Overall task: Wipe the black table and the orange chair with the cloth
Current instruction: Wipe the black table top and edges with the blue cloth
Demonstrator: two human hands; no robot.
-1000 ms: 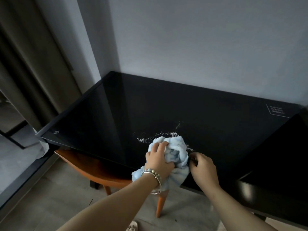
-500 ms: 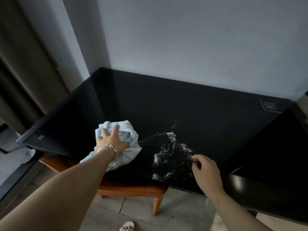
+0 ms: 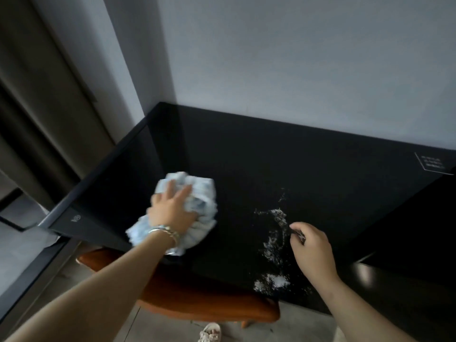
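Head view, left hand (image 3: 170,213) pressing cloth (image 3: 203,193) flat-fingered on table (image 3: 246,156), right hand (image 3: 313,253) curled empty alongside

table (image 3: 271,156): glossy black, white powder (image 3: 274,282) smeared right of centre, down to the front edge | cloth (image 3: 197,193): light blue, bunched up, lying on the table's left part near the front edge | chair (image 3: 197,304): orange, seat tucked under the table's front edge, below the cloth
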